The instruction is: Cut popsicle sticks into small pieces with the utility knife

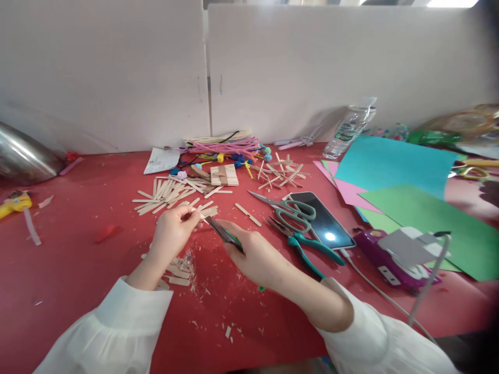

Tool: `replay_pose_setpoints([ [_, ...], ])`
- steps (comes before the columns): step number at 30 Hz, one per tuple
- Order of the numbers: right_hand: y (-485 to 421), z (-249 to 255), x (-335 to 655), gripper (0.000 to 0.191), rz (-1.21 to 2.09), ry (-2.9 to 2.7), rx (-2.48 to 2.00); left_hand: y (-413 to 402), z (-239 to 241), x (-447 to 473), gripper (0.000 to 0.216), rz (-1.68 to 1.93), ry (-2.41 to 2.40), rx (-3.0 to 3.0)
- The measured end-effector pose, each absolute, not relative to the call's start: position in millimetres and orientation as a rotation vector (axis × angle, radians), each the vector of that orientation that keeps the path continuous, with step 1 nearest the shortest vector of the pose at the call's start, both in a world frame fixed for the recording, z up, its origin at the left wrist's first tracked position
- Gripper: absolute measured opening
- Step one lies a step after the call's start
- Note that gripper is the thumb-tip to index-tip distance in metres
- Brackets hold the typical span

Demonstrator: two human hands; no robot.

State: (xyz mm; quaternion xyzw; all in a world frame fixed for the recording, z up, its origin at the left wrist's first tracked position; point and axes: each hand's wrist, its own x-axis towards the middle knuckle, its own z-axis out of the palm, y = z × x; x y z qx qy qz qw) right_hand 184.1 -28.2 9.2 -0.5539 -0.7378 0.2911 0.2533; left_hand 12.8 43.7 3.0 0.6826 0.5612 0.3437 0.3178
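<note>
My left hand (173, 231) is closed in a pinch on a small wooden craft stick (204, 218); most of the stick is hidden by the fingers. In my right hand (255, 254) is a utility knife (224, 234) with a dark and green handle, its tip up against the stick. A heap of pale craft sticks (167, 193) lies just behind my left hand. Under and between my wrists, wood shavings (191, 267) and cut stick pieces (178, 274) are scattered. One notched stick (248, 214) lies alone behind my right hand.
To the right are grey-handled scissors (294, 213), teal pliers (312, 249), a phone (322, 221) on a cable, a purple device (390, 259) and coloured paper (397, 166). Pipe cleaners (226, 147) and a tilted water bottle (346, 132) stand near the white partition (312, 67). A yellow glue gun (15, 205) lies left.
</note>
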Motion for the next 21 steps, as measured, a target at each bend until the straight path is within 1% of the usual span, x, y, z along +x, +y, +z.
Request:
replay_pose_setpoints([
  [4,-29,9,181,0.055,0.699,-2.094,-1.574,43,5,13,0.026,0.897,1.510,1.843],
  [11,-34,16,173,0.063,0.235,-2.450,-1.859,44,6,14,0.027,0.899,1.533,1.933],
  [13,-36,19,172,0.067,0.152,-2.511,-1.904,44,6,14,0.027,0.905,1.526,1.942],
  [16,-36,19,176,0.064,0.137,-2.504,-1.895,43,5,13,0.028,0.905,1.509,1.940],
  [21,-34,14,184,0.054,0.250,-2.357,-1.799,43,4,13,0.029,0.897,1.494,1.895],
])
